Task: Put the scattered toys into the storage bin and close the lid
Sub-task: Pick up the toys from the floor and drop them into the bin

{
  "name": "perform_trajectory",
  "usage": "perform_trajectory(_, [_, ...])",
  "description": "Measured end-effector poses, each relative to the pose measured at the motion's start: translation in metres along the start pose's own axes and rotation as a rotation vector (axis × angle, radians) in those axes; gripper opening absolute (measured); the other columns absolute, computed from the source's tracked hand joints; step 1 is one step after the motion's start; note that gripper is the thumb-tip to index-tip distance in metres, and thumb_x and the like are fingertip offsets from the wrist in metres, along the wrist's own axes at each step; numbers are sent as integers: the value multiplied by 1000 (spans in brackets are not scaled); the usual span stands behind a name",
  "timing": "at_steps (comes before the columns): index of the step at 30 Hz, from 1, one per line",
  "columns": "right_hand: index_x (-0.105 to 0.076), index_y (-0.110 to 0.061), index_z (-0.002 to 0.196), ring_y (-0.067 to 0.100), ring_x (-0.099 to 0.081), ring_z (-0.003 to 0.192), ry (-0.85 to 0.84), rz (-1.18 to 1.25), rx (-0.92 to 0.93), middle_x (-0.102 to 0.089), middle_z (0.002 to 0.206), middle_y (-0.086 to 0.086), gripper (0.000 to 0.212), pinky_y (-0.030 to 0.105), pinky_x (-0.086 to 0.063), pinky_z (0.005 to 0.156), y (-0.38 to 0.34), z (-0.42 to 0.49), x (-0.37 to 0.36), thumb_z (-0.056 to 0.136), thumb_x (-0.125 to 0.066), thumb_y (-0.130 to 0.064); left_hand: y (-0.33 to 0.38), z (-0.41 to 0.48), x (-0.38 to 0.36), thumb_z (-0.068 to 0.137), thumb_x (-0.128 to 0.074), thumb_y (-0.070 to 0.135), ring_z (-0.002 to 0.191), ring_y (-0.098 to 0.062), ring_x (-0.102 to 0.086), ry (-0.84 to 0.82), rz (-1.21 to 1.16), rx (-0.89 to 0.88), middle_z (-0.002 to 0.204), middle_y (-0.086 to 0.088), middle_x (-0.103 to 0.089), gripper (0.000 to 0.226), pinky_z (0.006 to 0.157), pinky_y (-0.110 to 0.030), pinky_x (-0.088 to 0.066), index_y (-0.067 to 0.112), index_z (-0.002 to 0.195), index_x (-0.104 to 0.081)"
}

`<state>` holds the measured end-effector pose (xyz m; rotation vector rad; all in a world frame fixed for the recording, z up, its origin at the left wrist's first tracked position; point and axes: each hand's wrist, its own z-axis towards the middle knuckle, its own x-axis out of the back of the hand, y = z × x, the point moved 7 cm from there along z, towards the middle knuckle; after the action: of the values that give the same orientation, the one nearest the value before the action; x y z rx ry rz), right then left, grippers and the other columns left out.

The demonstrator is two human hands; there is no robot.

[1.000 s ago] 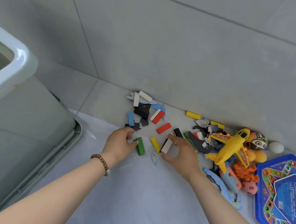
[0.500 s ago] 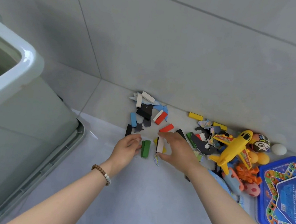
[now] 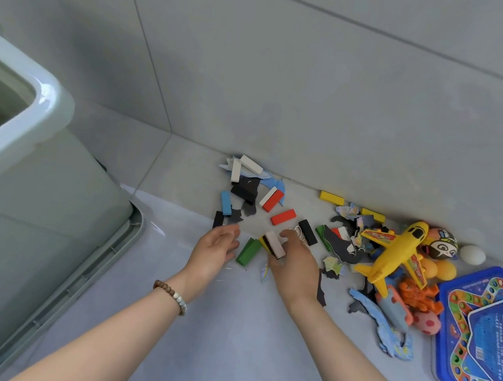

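Both hands are down among the toys by the wall. The right hand (image 3: 295,260) has thumb and fingers curled round a white block (image 3: 275,244). The left hand (image 3: 215,249) lies slack, holding nothing, just beside a green block (image 3: 248,251). I count two red blocks (image 3: 283,217), one blue block (image 3: 226,203), two yellow blocks (image 3: 332,197) along the wall and one plane (image 3: 395,254). The bin (image 3: 47,106), pale and uncovered, stands well to the left, with its lid (image 3: 79,276) flat on the floor at its foot.
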<state>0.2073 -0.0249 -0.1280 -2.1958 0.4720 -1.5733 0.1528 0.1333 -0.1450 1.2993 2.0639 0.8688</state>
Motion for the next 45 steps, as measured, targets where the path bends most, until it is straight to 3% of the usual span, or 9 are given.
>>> perform_trajectory(5, [-67,-11,104,17,-61,79,16,282,-167,-69,93,4,23,23,-44,68,8,1,15,81,-70,-14,7,-3,-3,99,-45,18,121,-20,-54,-21,-94,6,128,-6,-57,30,105,-29,-41,10,126,-53])
perform_trajectory(11, [-66,-5,108,13,-65,74,-330,816,-146,-68,92,7,32,15,-54,64,-49,-23,5,78,-75,-12,14,-9,-25,97,-38,43,107,-20,-60,-200,-509,227,118,-3,-63,40,90,-32,-47,14,115,-58])
perform_trajectory(16, [-61,-20,109,5,-56,88,-68,523,-46,-56,112,-9,37,8,-43,65,-31,-8,16,77,-76,-30,3,-9,2,97,-44,35,99,-25,-62,-83,-891,358,102,-8,-66,32,74,-41,-59,8,106,-61])
perform_trajectory(20, [-57,-24,120,3,-42,109,-199,283,108,-47,122,-7,52,12,-33,91,-27,-12,-20,73,-79,-29,-10,-6,36,96,-48,36,95,-22,-62,-15,-719,352,102,-7,-64,30,67,-37,-59,11,107,-62])
perform_trajectory(27, [-60,-16,120,15,-46,117,-124,40,229,-53,127,-2,45,9,-27,88,-35,-7,-33,78,-73,-21,-10,-9,54,95,-45,44,92,-21,-61,-53,-540,342,106,-7,-64,40,80,-39,-54,12,113,-61])
perform_trajectory(31, [-58,-26,116,-3,-53,101,-133,454,163,-59,115,-15,47,5,-36,82,-61,-12,-20,73,-78,-21,-10,-13,48,96,-40,47,95,-25,-62,-159,-520,397,109,-10,-64,44,82,-44,-55,13,115,-60])
perform_trajectory(35, [-54,-24,124,-14,-46,112,-316,596,287,-55,123,-15,63,-1,-30,91,-100,-26,-21,68,-82,-24,-2,-14,42,97,-36,49,89,-21,-65,-221,-538,381,105,-6,-69,43,73,-34,-57,19,114,-61])
perform_trajectory(40, [-62,-19,110,0,-55,89,-52,608,28,-61,111,-7,38,12,-43,76,-78,11,-17,76,-77,-28,12,-4,63,96,-45,41,80,-12,-59,-49,-425,261,101,-3,-62,29,55,-21,-56,19,103,-63])
perform_trajectory(45, [-66,-10,103,10,-50,74,26,560,-260,-58,89,-2,39,15,-38,60,-67,37,-37,74,-78,-31,19,4,77,95,-43,46,94,-16,-60,16,-441,203,108,-4,-63,34,62,-28,-59,20,104,-63])
